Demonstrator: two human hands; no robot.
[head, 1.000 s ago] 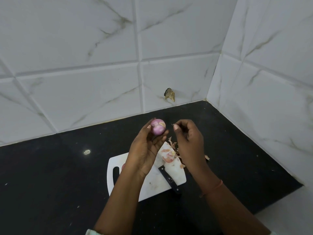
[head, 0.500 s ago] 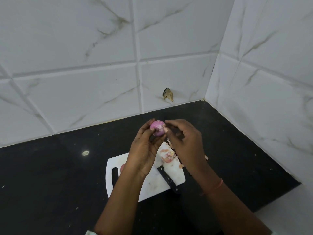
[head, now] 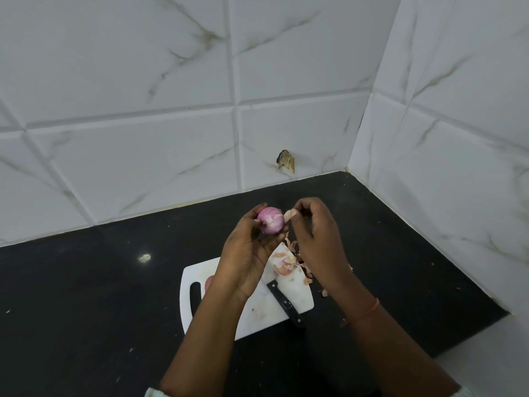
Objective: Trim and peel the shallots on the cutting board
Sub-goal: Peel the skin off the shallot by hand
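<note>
A pink-purple shallot (head: pixel 270 220) is held up above the board in the fingertips of my left hand (head: pixel 247 253). My right hand (head: pixel 316 236) is just to its right, pinching a pale strip of skin (head: pixel 289 214) that still touches the shallot's side. Below lies a white cutting board (head: pixel 257 310) with a black-handled knife (head: pixel 284 303) on it, blade toward the hands. A heap of shallot peels (head: pixel 286 263) sits at the board's far right corner. Another pinkish shallot (head: pixel 209 281) peeks out beside my left wrist, mostly hidden.
The board rests on a black countertop (head: pixel 100 296) in a corner of white marble-look tiled walls (head: pixel 143 96). A chipped hole (head: pixel 286 161) marks the back wall. Loose peel scraps (head: pixel 325 293) lie on the counter right of the board.
My right hand came in to the shallot, took hold of a strip of skin, and has now pulled it a little to the right. The left hand has kept the shallot steady.
</note>
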